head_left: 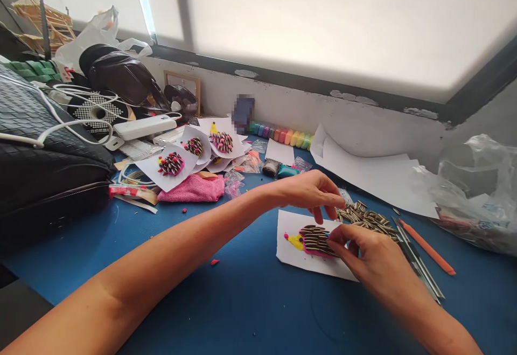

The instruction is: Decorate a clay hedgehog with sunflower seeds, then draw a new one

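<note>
Hedgehog lies on a white card on the blue table, its pink body covered with striped seeds, yellow snout to our left. Our right hand is at its right end, thumb and fingertip close together against the edge; whether a seed is pinched there we cannot tell, since the fingers hide the spot. If we press too hard, the soft-looking body could squash and seeds could tilt or pop out. Our left hand hangs over the card's far edge, fingers loosely bent and apart, nothing visible in them; it steadies nothing, so a sideways push might slide the card. A careless sweep of either hand could scatter the seed pile just beyond. Farther right, our forearm is near the metal tools and might knock them.
</note>
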`<state>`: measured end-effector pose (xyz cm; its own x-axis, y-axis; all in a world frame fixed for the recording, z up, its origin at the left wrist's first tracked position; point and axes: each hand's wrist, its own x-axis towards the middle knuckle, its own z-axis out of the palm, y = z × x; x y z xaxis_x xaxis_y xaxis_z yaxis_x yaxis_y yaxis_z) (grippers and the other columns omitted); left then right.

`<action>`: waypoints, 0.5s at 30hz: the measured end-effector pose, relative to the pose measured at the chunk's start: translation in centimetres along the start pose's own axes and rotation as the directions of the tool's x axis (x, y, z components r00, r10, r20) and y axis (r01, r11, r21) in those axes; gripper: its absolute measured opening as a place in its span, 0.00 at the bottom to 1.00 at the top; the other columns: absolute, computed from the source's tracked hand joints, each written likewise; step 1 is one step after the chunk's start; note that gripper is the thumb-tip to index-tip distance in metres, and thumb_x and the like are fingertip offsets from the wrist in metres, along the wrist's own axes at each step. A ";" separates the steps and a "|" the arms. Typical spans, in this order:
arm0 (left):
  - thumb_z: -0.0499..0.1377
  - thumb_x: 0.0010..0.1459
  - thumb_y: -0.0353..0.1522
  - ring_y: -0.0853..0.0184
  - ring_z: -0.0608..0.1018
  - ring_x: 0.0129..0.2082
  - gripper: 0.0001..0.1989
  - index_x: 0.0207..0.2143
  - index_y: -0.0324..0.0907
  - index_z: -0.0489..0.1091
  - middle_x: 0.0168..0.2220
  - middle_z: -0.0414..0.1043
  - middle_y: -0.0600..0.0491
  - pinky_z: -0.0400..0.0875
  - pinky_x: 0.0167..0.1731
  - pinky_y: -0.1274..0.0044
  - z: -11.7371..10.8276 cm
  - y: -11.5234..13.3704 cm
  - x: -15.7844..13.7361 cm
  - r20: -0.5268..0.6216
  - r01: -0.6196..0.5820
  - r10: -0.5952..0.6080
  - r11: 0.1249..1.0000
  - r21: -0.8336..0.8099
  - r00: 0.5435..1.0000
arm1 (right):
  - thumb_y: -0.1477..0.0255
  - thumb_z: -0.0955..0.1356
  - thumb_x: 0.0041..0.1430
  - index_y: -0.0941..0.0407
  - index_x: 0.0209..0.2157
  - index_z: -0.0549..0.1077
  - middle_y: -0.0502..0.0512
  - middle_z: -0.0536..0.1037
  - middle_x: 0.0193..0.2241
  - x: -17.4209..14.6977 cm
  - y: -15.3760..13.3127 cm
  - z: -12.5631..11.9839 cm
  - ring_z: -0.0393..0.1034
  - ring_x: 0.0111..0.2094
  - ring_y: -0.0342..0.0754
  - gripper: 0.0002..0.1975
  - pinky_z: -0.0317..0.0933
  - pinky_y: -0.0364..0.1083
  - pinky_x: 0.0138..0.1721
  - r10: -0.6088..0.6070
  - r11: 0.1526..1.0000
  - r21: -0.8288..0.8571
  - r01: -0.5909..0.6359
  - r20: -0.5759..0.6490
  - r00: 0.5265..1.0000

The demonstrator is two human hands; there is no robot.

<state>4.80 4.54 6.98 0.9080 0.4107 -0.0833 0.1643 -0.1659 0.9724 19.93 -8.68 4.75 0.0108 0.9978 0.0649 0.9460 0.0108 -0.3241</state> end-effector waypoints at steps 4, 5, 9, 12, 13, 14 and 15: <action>0.56 0.61 0.32 0.75 0.76 0.23 0.10 0.31 0.35 0.72 0.32 0.76 0.50 0.72 0.30 0.78 0.0 -0.3 0.2 0.013 -0.014 0.015 1.000 -0.015 1.000 | 0.61 0.64 0.59 0.49 0.26 0.74 0.49 0.77 0.24 -0.1 0.0 0.0 0.68 0.23 0.47 0.12 0.59 0.46 0.26 -0.012 1.000 0.005 0.012 -0.003 1.000; 0.56 0.61 0.32 0.75 0.76 0.23 0.09 0.32 0.35 0.72 0.32 0.76 0.50 0.72 0.30 0.78 0.0 -0.3 0.3 0.017 -0.014 0.015 1.000 -0.020 1.000 | 0.61 0.63 0.59 0.49 0.26 0.74 0.49 0.78 0.25 -0.1 -0.1 -0.1 0.69 0.23 0.47 0.13 0.60 0.46 0.26 -0.012 1.000 0.007 0.012 0.000 1.000; 0.56 0.61 0.32 0.75 0.76 0.22 0.09 0.32 0.35 0.71 0.32 0.76 0.51 0.72 0.31 0.78 0.0 -0.3 0.3 0.023 -0.014 0.014 1.000 -0.021 1.000 | 0.59 0.61 0.61 0.49 0.27 0.74 0.50 0.79 0.27 -0.2 -0.3 -0.2 0.71 0.26 0.49 0.16 0.61 0.47 0.28 0.006 1.000 0.006 -0.006 0.023 1.000; 0.56 0.61 0.33 0.75 0.76 0.23 0.09 0.31 0.35 0.71 0.32 0.75 0.52 0.73 0.32 0.77 -0.1 -0.2 0.1 0.024 -0.024 0.024 1.000 -0.014 0.999 | 0.59 0.60 0.61 0.49 0.30 0.74 0.50 0.79 0.28 -0.3 -0.4 -0.3 0.72 0.27 0.50 0.15 0.61 0.47 0.30 0.039 0.999 0.004 -0.040 0.040 0.998; 0.56 0.61 0.32 0.75 0.76 0.23 0.09 0.31 0.35 0.71 0.32 0.75 0.52 0.73 0.32 0.77 -0.1 -0.2 0.1 0.023 -0.023 0.024 1.000 -0.014 0.999 | 0.59 0.60 0.61 0.49 0.32 0.74 0.51 0.80 0.27 -0.3 -0.4 -0.3 0.72 0.27 0.50 0.15 0.61 0.47 0.31 0.050 0.999 0.006 -0.050 0.044 0.998; 0.56 0.61 0.32 0.75 0.76 0.22 0.09 0.31 0.35 0.71 0.31 0.75 0.52 0.73 0.32 0.77 -0.1 -0.2 0.1 0.022 -0.020 0.021 1.000 -0.015 1.000 | 0.60 0.60 0.61 0.49 0.33 0.74 0.51 0.80 0.27 -0.3 -0.4 -0.3 0.73 0.28 0.50 0.14 0.62 0.48 0.32 0.058 0.998 0.011 -0.059 0.048 0.997; 0.56 0.61 0.32 0.75 0.76 0.22 0.09 0.31 0.35 0.71 0.31 0.75 0.52 0.73 0.32 0.77 -0.1 -0.2 0.2 0.020 -0.018 0.018 1.000 -0.016 1.000 | 0.60 0.60 0.61 0.49 0.34 0.74 0.51 0.80 0.27 -0.3 -0.4 -0.3 0.73 0.28 0.50 0.14 0.62 0.48 0.32 0.064 0.998 0.016 -0.065 0.054 0.997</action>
<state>4.90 4.72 6.81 0.9185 0.3893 -0.0699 0.1418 -0.1593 0.9770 19.68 -8.97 5.18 0.0535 0.9985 -0.0068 0.9379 -0.0526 -0.3430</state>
